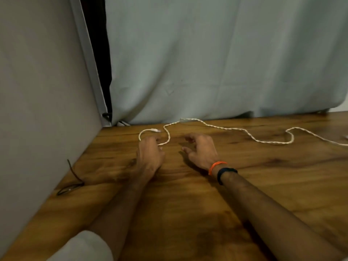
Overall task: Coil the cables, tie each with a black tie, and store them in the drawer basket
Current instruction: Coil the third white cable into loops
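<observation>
A white braided cable (226, 128) snakes across the far part of the wooden table (188, 213), from a small loop at the left to the right edge of view. Its white plug end (155, 130) lies at the top of that loop. My left hand (149, 154) sits on the loop and its curled fingers grip the cable near the plug end. My right hand (201, 150) hovers just to the right with fingers loosely spread, holding nothing. A black tie (70, 185) lies at the table's left edge against the grey panel.
A grey panel (43, 91) walls off the left side. A pale cloth (226, 63) hangs behind the table's far edge, with a dark gap (98, 53) between it and the panel. No drawer or basket is in view.
</observation>
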